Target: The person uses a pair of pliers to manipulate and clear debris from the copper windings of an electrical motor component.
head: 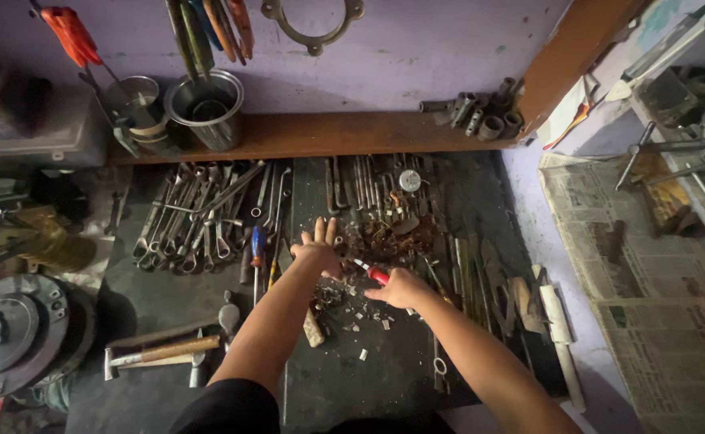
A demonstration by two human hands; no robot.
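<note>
My left hand [318, 248] lies flat with fingers spread on the dark bench mat [384, 378], at the near edge of a heap of small rusty parts and shavings [380, 237]. It holds nothing. My right hand [400, 287] is closed around a red-handled tool [371, 272], likely a screwdriver, whose tip points toward my left hand. Pale chips and small bits [360, 321] are scattered on the mat just below both hands.
Several wrenches [196, 217] lie in rows at left, a hammer [159, 352] nearer me. Steel cups [205, 104] and sockets [481, 116] stand on a wooden shelf. A round metal disc [7, 325] sits far left. Newspaper [641, 297] covers the right surface.
</note>
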